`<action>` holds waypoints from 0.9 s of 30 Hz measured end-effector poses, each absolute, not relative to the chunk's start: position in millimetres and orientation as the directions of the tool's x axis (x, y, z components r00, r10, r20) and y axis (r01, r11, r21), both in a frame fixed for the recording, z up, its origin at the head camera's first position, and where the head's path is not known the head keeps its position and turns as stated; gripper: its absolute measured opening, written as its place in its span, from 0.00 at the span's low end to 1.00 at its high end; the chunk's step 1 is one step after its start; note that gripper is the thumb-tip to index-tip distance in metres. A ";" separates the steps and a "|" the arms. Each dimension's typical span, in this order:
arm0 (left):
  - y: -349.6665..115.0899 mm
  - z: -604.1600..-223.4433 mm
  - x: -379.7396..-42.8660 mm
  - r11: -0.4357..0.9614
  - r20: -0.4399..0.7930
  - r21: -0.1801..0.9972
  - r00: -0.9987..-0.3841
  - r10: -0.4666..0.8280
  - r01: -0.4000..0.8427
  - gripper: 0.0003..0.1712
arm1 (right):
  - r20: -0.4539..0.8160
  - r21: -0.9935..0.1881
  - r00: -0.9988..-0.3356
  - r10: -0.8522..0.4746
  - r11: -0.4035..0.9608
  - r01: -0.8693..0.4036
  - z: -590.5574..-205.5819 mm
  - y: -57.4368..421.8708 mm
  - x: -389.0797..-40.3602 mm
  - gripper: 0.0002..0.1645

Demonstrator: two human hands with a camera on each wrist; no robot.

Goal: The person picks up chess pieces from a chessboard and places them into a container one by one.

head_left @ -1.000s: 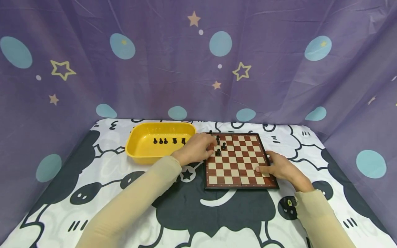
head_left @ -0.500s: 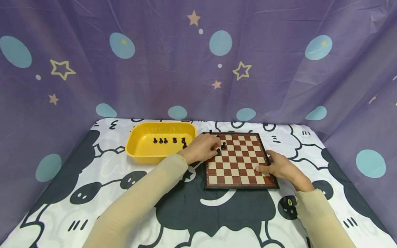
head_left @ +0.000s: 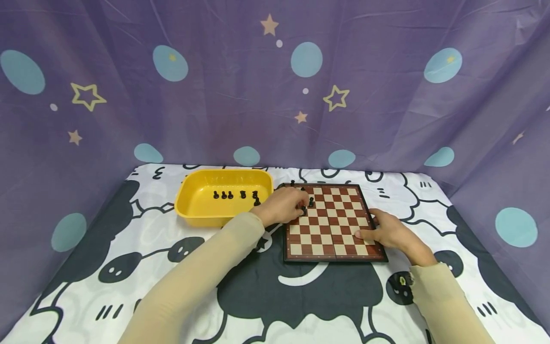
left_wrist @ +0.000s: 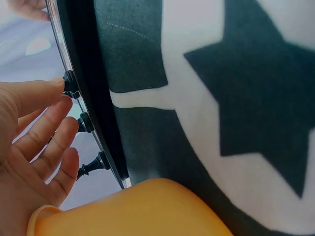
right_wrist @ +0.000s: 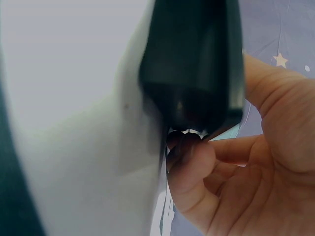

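My left hand (head_left: 283, 205) is over the left side of the brown-and-cream chessboard (head_left: 318, 239). Its thumb and forefinger pinch a small black chess piece (left_wrist: 70, 83), partly hidden in the head view. Just right of the fingertips stands another black chess piece (head_left: 311, 202); a taller one (head_left: 292, 183) is at the board's far left corner. Two further black pieces (left_wrist: 85, 122) show below the pinched one in the left wrist view. My right hand (head_left: 393, 236) grips the board's right edge, thumb on top, other fingers curled around the dark side (right_wrist: 197, 73).
Left of the board is a yellow tray (head_left: 193, 217) with several black chess pieces (head_left: 230, 195) in it. A black-and-white cartoon cloth (head_left: 150, 267) covers the table. Behind hangs a purple curtain (head_left: 240, 110) with stars and blue ovals.
My left hand has moved a little to the right, and its fingers have come onto the nearer black chess piece. The right hand keeps its hold on the chessboard.
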State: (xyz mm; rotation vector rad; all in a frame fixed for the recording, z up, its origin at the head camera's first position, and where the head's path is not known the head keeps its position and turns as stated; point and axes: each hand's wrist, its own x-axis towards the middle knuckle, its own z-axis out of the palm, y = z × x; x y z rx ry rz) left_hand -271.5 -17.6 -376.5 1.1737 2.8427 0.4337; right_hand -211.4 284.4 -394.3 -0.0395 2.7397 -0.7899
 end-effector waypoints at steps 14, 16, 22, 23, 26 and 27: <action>-14.3 -379.6 -272.5 0.677 0.065 0.274 -0.715 0.696 0.683 0.14 | -0.261 -0.525 -0.959 -0.106 0.850 0.049 -395.0 285.5 -212.5 0.58; -14.1 -379.0 -271.8 0.678 0.066 0.272 -0.716 0.695 0.683 0.14 | -0.259 -0.527 -0.960 -0.108 0.849 0.047 -394.9 285.4 -212.5 0.59; -14.1 -378.9 -271.2 0.674 0.076 0.262 -0.711 0.699 0.691 0.13 | -0.256 -0.524 -0.961 -0.110 0.851 0.042 -396.1 285.7 -213.2 0.59; -14.1 -378.9 -271.3 0.673 0.078 0.260 -0.710 0.700 0.693 0.13 | -0.255 -0.524 -0.961 -0.110 0.851 0.042 -396.2 285.7 -213.3 0.59; -14.4 -379.2 -271.5 0.671 0.083 0.258 -0.708 0.701 0.695 0.13 | -0.257 -0.524 -0.960 -0.109 0.851 0.044 -395.9 285.9 -213.3 0.59; -14.4 -379.2 -271.7 0.672 0.084 0.255 -0.708 0.701 0.695 0.13 | -0.256 -0.524 -0.961 -0.108 0.851 0.044 -395.7 285.9 -213.2 0.58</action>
